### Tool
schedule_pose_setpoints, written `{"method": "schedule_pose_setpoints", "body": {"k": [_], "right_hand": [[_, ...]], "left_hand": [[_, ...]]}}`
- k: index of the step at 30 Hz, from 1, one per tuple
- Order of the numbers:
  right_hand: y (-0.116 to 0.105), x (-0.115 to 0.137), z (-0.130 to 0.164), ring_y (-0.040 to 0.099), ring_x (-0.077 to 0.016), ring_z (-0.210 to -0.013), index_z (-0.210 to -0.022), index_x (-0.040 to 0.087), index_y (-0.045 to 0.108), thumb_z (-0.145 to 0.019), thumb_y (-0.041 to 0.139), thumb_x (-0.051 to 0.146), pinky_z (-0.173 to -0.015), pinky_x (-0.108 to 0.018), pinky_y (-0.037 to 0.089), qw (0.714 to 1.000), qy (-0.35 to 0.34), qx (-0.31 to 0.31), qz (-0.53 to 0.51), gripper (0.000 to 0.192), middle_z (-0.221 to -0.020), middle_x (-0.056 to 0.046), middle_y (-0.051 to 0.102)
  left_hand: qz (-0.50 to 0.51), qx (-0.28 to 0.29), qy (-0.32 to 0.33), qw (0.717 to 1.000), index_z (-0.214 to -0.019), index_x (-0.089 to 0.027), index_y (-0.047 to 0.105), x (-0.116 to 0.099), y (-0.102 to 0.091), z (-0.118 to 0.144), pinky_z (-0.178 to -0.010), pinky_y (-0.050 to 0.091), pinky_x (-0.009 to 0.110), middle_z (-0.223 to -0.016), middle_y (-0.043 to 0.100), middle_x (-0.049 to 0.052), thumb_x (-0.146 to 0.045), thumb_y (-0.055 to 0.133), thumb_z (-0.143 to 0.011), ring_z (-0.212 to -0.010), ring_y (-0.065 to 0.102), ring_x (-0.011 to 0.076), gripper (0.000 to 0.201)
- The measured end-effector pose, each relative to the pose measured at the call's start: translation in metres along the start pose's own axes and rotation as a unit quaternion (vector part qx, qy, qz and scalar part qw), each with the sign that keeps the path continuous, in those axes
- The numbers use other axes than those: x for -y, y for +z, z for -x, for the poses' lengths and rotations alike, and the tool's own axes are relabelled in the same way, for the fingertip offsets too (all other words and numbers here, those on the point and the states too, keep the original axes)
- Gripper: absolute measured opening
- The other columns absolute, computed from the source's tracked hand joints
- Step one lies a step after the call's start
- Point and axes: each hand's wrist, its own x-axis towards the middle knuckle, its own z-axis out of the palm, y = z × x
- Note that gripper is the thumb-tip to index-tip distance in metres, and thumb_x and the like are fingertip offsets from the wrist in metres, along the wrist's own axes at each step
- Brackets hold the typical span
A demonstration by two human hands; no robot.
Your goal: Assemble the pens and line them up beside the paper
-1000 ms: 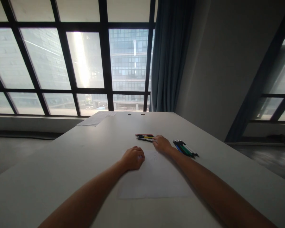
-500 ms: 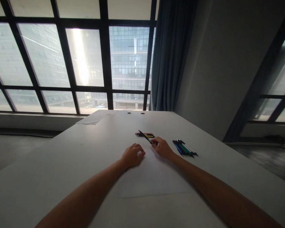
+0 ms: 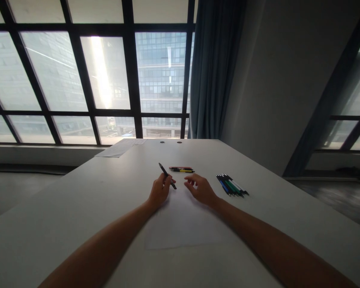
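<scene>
A black pen [image 3: 163, 170] is gripped in my left hand [image 3: 159, 190], tilted with one end up to the left and the other down to the right. My right hand [image 3: 201, 189] is a short way to the right, fingers curved and apart, holding nothing. Both hands are over the far part of a white sheet of paper [image 3: 183, 226] on the white table. Just beyond them lies a small group of pens [image 3: 181, 169], with yellow, black and reddish barrels. To the right of my right hand, several pens [image 3: 232, 186] with blue, green, white and black parts lie side by side.
The long white table [image 3: 78, 208] reaches toward the window. More paper sheets [image 3: 117, 149] lie at its far left edge. Two dark round holes [image 3: 179, 142] are near the far end. A blue curtain [image 3: 208, 80] hangs behind the table.
The black pen has passed from my right hand to my left hand and shifted left. My right hand has let go and its fingers have parted.
</scene>
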Motion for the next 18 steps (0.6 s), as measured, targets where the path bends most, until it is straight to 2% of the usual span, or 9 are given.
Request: {"method": "schedule_pose_setpoints", "body": {"k": [3, 5, 9, 13, 18], "right_hand": [[-0.005, -0.011, -0.002, 0.058, -0.0155, -0.067, -0.097, 0.017, 0.065, -0.091, 0.052, 0.030, -0.066, -0.029, 0.046, 0.999, 0.029, -0.037, 0.022, 0.020, -0.080, -0.004, 0.066], [-0.004, -0.015, 0.000, 0.058, -0.0149, -0.065, -0.098, 0.018, 0.065, -0.090, 0.051, 0.030, -0.064, -0.028, 0.046, 0.997, 0.045, -0.052, 0.028, 0.020, -0.078, -0.003, 0.066], [0.000, -0.014, 0.004, 0.056, -0.0138, -0.061, -0.113, 0.019, 0.061, -0.088, 0.056, 0.028, -0.061, -0.027, 0.045, 0.993, 0.078, -0.083, 0.019, 0.027, -0.077, 0.000, 0.065], [0.002, -0.011, 0.008, 0.056, -0.0132, -0.061, -0.121, 0.020, 0.057, -0.081, 0.067, 0.025, -0.062, -0.027, 0.046, 0.996, 0.067, -0.064, -0.011, 0.042, -0.081, 0.000, 0.066], [0.002, -0.012, 0.009, 0.059, -0.0145, -0.070, -0.101, 0.020, 0.066, -0.086, 0.062, 0.020, -0.068, -0.028, 0.047, 0.999, 0.040, -0.032, -0.014, 0.016, -0.086, -0.003, 0.067]], "left_hand": [[-0.034, 0.004, 0.000, 0.999, -0.096, -0.018, 0.056, 0.003, 0.000, 0.000, -0.061, 0.045, 0.025, -0.067, 0.064, 0.000, -0.037, 0.041, -0.095, -0.060, 0.059, 0.0133, 0.025], [-0.075, 0.013, 0.014, 0.997, -0.099, -0.018, 0.059, 0.006, 0.000, 0.001, -0.057, 0.042, 0.023, -0.064, 0.059, -0.002, -0.038, 0.044, -0.095, -0.056, 0.054, 0.0121, 0.026], [-0.144, 0.030, 0.063, 0.987, -0.102, -0.019, 0.065, 0.007, -0.002, 0.003, -0.067, 0.045, 0.025, -0.081, 0.062, 0.002, -0.034, 0.053, -0.091, -0.069, 0.057, 0.0132, 0.022], [-0.186, 0.065, 0.072, 0.978, -0.104, -0.021, 0.070, 0.004, -0.004, 0.004, -0.071, 0.046, 0.026, -0.088, 0.062, 0.004, -0.030, 0.060, -0.089, -0.075, 0.060, 0.0147, 0.020], [-0.214, 0.088, 0.065, 0.971, -0.104, -0.024, 0.072, 0.002, -0.005, 0.005, -0.069, 0.046, 0.025, -0.087, 0.061, 0.002, -0.027, 0.064, -0.087, -0.074, 0.060, 0.0140, 0.019]]}}
